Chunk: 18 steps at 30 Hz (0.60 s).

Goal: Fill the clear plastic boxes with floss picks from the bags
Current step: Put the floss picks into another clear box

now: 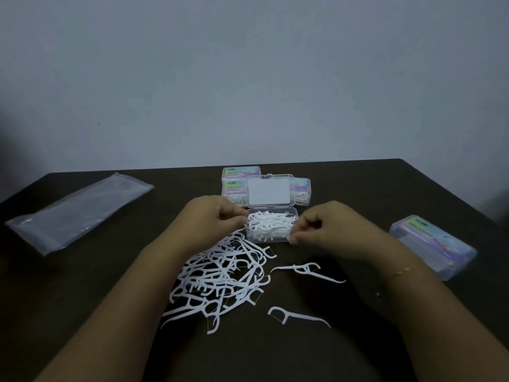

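Observation:
An open clear plastic box (294,213) sits mid-table, its lid (269,193) standing up behind it, and white floss picks fill it. My left hand (212,216) has curled fingers at the box's left end, touching picks there. My right hand (322,227) pinches at the box's right front corner, fingers curled on the picks or the rim. A heap of loose floss picks (220,277) lies in front of the box under my left forearm. A few stray picks (305,270) lie to the right of the heap.
Closed labelled boxes (241,175) are stacked behind the open one. Another closed box (435,245) stands at the right near the table edge. A flat clear plastic bag (80,208) lies at the far left. A plain wall rises behind the dark table (385,188).

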Tool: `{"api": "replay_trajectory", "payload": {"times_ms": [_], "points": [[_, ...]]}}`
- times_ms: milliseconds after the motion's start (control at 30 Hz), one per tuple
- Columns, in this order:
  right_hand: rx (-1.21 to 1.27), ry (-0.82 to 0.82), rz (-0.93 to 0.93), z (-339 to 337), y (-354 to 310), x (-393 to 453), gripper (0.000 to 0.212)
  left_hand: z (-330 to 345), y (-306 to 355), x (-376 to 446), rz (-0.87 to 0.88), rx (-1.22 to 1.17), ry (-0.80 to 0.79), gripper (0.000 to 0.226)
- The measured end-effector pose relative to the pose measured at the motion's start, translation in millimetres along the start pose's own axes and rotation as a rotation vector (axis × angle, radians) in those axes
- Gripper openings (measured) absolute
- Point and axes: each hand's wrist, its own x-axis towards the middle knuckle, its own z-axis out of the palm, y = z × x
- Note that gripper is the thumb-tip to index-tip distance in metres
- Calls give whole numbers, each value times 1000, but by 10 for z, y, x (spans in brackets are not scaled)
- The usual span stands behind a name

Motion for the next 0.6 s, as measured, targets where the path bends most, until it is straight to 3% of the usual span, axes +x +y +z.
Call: {"api": "replay_trajectory", "payload": {"times_ms": [133,200,367,600], "points": [[-172,-278,128,-60,-53,-83,23,-70,27,-50,-39,-20,-131,13],[-244,-301,167,-28,-55,-73,26,-77,35,-60,-55,-18,-163,12],[-253,-297,204,-11,-35,-72,9,-66,50,-71,-62,5,-175,15],[-272,-399,264,-65,-31,-113,14,-34,53,-57,-65,2,-168,15]]}}
